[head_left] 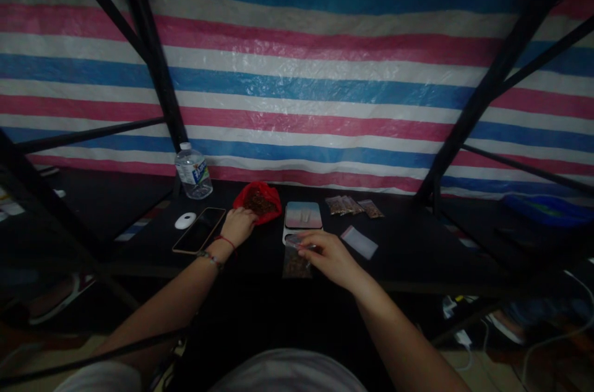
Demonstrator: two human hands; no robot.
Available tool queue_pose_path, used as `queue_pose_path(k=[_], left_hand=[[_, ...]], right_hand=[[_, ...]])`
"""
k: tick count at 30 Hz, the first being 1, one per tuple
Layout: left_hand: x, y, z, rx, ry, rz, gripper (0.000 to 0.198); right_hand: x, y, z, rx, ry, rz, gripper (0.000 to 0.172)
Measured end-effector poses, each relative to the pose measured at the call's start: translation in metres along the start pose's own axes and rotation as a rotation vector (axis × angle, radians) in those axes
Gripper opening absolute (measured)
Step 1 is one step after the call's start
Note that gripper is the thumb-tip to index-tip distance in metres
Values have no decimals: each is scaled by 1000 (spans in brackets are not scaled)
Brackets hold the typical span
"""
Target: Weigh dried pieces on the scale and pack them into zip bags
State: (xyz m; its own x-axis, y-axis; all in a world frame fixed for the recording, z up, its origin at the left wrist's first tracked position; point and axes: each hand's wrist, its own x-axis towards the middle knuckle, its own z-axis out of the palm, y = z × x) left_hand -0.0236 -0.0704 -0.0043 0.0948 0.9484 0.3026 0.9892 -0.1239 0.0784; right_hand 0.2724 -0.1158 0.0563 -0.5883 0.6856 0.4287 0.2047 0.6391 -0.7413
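Observation:
My left hand (240, 226) is at the near left rim of a red plastic bag (275, 193), its fingers curled over the edge. The bag stands open with brown dried bits (258, 201) inside; my fingertips are partly hidden there. With thumb and fingers pinched, my right hand (328, 254) holds the top of a small clear zip bag (297, 264) that has brown bits in its lower part. This zip bag hangs at the table's front edge, just before a small digital scale (303, 215). A small clear object (305, 216) rests on the scale's plate.
Several filled zip bags (346, 205) lie right of the scale, with flat pale zip bags (359, 242) nearer. A phone (200, 231), a white oval case (185, 221) and a clear plastic bottle (193, 175) are at left. Black metal posts (160, 89) flank the table before a striped sheet (315, 83).

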Motion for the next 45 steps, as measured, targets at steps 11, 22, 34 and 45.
queue_pose_path(k=[11,22,34,45], left_hand=[[-80,3,-27,-51,14,-44,23],[-29,81,-110,-940,-135,246,26],[-36,93,-46,-1048,97,-27,18],[-42,95,-43,-990,247,-116,18]], right_hand=[[4,8,1,17,1,124,9],[24,-14,5,20,118,67,9],[14,35,20,286,201,319,22],[13,39,14,254,245,262,17]])
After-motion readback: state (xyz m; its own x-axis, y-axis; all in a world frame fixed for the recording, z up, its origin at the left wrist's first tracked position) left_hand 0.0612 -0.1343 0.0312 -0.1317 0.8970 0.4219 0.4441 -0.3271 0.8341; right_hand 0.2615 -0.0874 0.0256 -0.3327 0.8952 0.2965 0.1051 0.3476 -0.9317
